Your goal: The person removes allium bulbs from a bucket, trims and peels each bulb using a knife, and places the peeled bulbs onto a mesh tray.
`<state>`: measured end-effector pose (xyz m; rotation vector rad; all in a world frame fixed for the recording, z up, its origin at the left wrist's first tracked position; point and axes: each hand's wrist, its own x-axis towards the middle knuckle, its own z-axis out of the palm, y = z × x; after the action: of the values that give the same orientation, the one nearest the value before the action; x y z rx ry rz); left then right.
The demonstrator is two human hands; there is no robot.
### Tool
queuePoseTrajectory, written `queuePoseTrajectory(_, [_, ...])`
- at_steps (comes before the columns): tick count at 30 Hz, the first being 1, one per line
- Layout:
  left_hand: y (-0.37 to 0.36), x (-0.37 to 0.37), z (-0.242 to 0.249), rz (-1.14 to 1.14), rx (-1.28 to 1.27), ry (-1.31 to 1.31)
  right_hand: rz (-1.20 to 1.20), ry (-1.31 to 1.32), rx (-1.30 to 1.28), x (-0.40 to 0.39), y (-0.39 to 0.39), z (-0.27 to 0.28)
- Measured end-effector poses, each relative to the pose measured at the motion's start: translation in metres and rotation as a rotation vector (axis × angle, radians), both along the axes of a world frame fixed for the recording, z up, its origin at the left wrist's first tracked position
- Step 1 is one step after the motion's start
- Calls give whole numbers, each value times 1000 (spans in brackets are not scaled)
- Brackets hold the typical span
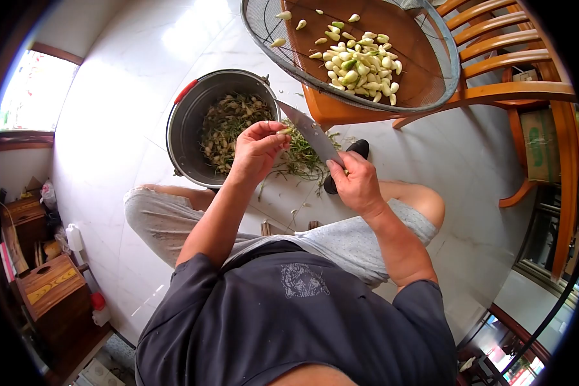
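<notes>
Left hand (258, 149) pinching bulb (285, 130), right hand (357, 180) holding knife (312, 133) — carton (542, 147) print illegible

Daylight from a window (37, 96) glares off the pale floor (196, 35); fisheye curvature bends the dark-rimmed edges.

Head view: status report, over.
Left hand pinching small pale bulb. Right hand gripping broad silver metal knife. Blade partly hides loose green stalks on the floor.
</notes>
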<state>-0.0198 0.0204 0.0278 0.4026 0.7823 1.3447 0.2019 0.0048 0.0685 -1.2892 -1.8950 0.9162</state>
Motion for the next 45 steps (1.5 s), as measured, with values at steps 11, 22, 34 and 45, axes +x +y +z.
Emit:
queuePoseTrajectory(11, [-2, 3, -9, 12, 42, 32, -20, 3, -10, -4, 0, -3])
queuePoseTrajectory(22, [-7, 1, -12, 7, 43, 161, 8, -9, 62, -10, 0, -5])
queuePoseTrajectory(34, [-5, 7, -1, 144, 99, 114, 19, 8, 9, -13, 0, -7])
queuePoseTrajectory(45, [-6, -10, -6, 98, 57, 339, 22, 18, 17, -10, 1, -9])
